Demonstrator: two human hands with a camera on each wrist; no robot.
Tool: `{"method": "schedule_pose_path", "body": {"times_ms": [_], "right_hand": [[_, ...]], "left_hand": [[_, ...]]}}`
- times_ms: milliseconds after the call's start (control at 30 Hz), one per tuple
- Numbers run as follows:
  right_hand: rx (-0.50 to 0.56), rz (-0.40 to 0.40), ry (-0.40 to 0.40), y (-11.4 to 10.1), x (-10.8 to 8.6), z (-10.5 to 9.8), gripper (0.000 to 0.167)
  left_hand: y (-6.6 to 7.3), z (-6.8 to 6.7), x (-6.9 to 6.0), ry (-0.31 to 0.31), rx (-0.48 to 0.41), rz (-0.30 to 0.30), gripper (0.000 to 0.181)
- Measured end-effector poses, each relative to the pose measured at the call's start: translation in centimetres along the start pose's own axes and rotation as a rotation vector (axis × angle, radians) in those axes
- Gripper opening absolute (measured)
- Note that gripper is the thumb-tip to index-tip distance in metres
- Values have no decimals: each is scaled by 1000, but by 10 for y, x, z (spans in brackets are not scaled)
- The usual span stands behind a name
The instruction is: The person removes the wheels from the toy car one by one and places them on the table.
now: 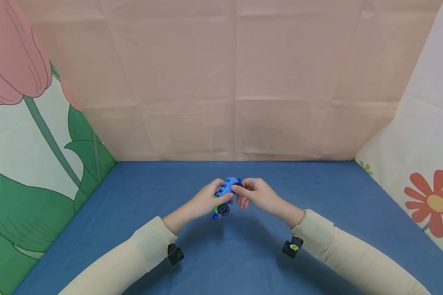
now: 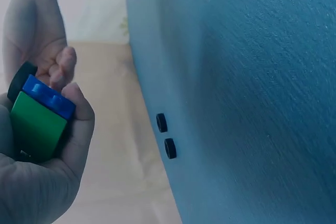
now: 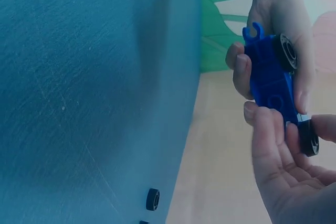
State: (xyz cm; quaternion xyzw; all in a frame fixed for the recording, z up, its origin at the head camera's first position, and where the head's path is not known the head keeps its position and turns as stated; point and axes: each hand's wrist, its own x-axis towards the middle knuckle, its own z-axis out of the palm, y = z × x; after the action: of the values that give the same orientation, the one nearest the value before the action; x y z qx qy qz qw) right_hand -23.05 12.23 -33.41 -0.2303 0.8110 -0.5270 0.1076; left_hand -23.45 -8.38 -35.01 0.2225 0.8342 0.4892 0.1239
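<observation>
Toy car (image 1: 227, 187) above table (image 1: 229, 262), within edges

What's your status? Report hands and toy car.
Left hand grips toy car. Right hand pinches black wheel. Two loose wheels on blue surface. No visible obstruction.

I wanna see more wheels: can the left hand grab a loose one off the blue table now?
Probably not yet: the left hand is gripping the toy car. The loose wheels look uncovered in the left wrist view.

Tilted blue toy car (image 1: 226, 187) with green block (image 2: 37, 127) and black wheels (image 3: 287, 53), aloft between fingers (image 3: 266, 134)
</observation>
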Motion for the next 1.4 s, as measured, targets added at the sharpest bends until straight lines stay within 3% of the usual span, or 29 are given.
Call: {"method": "schedule_pose_path", "body": {"times_ms": [200,367,633,1067,1400], "right_hand": [[-62,-15,75,0,1,3,33],[-112,-5,112,2,4,5,34],[-150,8,142,1,5,9,26],[-143,50,167,0,9,10,25],[-201,25,167,2,7,4,24]], "left_hand": [[1,-1,2,58,89,12,43],[0,0,5,104,158,-16,47],[-2,2,6,111,199,-53,47],[-1,5,10,125,171,-65,41],[-2,7,15,113,156,-76,42]]}}
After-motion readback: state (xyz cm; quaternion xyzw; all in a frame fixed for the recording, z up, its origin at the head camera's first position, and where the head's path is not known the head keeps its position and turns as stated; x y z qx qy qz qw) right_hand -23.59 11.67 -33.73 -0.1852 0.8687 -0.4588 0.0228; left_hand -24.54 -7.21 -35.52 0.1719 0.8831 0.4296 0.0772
